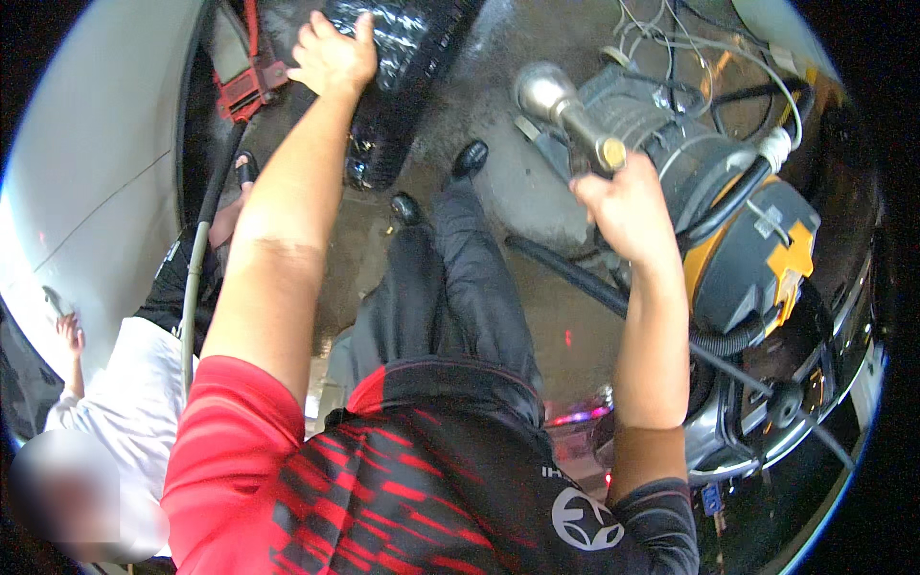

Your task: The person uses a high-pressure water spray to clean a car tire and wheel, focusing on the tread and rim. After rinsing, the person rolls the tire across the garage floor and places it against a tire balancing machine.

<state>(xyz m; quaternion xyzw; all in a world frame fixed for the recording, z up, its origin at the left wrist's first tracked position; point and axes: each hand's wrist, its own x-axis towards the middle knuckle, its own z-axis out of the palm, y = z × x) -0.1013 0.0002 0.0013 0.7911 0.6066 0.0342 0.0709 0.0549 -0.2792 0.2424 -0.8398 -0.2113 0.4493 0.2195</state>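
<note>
My left hand (335,56), its fingers spread, is over or against a long black thing with a glossy, film-like surface (398,43); contact is hard to tell. My right hand (631,206) is closed around a metal gun-like tool (578,120) with a rounded silver end and a brass-coloured cap near my fingers. Its exact kind does not show clearly. The tool is held up in front of a drum vacuum cleaner (743,211) with a grey body and a black and yellow top.
A red floor jack (251,88) with a long handle (198,264) stands at left. Beside a white car (101,153), a person in a white shirt (144,393) has a hand near the door handle. A black hose (565,268) and loose cables (704,38) lie around the vacuum.
</note>
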